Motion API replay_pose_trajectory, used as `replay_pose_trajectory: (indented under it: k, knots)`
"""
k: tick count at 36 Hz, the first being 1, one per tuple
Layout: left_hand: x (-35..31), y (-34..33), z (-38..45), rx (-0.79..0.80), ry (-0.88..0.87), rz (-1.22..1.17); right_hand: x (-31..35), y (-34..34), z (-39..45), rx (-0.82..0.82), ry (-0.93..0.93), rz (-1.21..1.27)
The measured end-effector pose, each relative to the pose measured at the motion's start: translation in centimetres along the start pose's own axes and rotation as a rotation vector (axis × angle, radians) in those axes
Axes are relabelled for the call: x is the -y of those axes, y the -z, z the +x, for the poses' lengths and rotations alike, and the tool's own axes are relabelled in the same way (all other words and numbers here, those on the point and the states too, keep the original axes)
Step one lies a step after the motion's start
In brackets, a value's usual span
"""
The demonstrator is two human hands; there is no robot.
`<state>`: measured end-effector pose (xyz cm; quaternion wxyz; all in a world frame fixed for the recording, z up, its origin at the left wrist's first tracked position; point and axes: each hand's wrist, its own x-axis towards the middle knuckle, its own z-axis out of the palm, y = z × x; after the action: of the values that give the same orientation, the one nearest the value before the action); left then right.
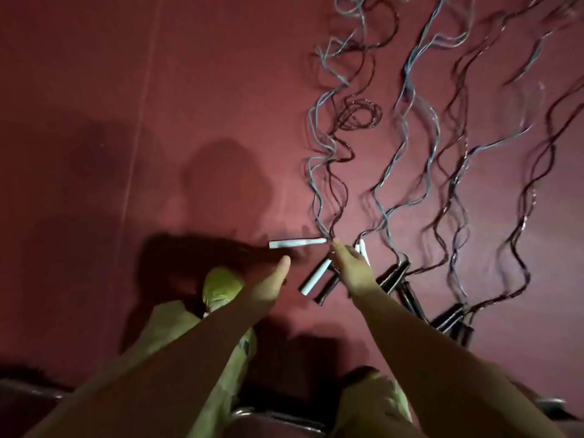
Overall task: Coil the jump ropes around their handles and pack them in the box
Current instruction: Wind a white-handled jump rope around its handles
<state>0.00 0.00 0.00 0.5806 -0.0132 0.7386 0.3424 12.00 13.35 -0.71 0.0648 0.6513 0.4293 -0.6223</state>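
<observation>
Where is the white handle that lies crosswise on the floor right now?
In the head view, the crosswise white handle lies on the red floor near centre, just beyond the left hand and immediately left of the right hand fingertips.

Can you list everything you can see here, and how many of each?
white handles: at least three, white, on the floor near the hands
black handles: several, too dark to count, on the floor right of the white ones
ropes: many, pale blue and dark, wavy, uncoiled, stretching up the floor from the handles
floor: one, dark red
shoe: one, yellow-green, below the left hand
left hand: one, fingers straight, holding nothing
right hand: one, reaching to the white handles; grip unclear
</observation>
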Motion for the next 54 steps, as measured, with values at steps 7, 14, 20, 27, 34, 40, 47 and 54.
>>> replay_pose_trajectory:
  k: [7,14,20,27,34,40,47,54]
  knots:
    - [3.0,-1.0,5.3,-0.034,0.026,-0.206,-0.1,-4.5,6.2,-0.108,0.137,-0.081]
    - [2.8,0.0,8.8,-0.029,0.065,-0.223,1.3,-4.6,11.9,-0.195,0.090,-0.456]
    - [2.2,0.8,7.8,-0.005,0.043,-0.242,1.3,-4.1,11.6,-0.054,0.082,-0.839]
    - [0.5,2.0,3.8,0.022,0.046,-0.132,1.0,-4.6,6.7,-0.015,0.215,-0.755]
    - [-3.2,2.1,-3.0,-0.037,-0.051,-0.193,2.7,-3.2,-4.5,0.017,0.379,-0.282]
    - [-4.9,3.7,-8.8,0.038,-0.266,-0.197,6.4,-1.0,-14.0,0.084,0.442,0.045]
    - [-8.9,2.0,-17.6,0.142,-0.502,0.000,9.9,2.0,-22.3,0.258,0.419,0.323]
    - [-9.5,2.4,-19.9,0.331,-0.579,0.190,11.4,4.9,-27.1,0.361,0.356,0.468]
